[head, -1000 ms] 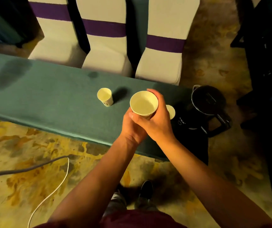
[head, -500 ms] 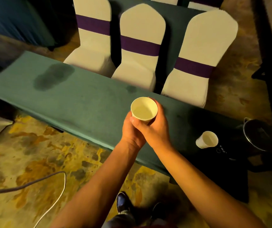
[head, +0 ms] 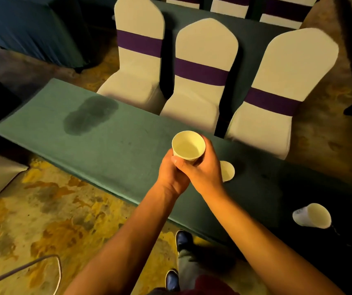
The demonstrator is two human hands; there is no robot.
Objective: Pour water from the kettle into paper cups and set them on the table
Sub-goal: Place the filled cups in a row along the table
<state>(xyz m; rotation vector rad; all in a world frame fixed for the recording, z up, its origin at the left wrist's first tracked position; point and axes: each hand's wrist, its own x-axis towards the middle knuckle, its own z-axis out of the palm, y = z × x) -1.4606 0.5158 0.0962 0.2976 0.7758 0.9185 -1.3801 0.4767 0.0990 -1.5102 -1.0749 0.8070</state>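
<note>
Leftward along the table you have carried the filled cup, and the kettle has dropped out of view at the right.

Nearest you, your left hand (head: 172,174) cups the base of the paper cup (head: 188,148) from below, and your right hand (head: 202,170) wraps its fingers round the side, so both hands are gripping the one cup, upright and raised over the green table (head: 115,150). You are in the setting-down step, I judge: the cup looks to hold water, though how full is hard to tell. A second cup (head: 228,171) stands just behind your right hand, and a third cup (head: 311,216) sits well off to the right. Next, lower it level onto bare cloth, short of the dark wet patch (head: 90,116), facing the covered chairs (head: 200,81).
</note>
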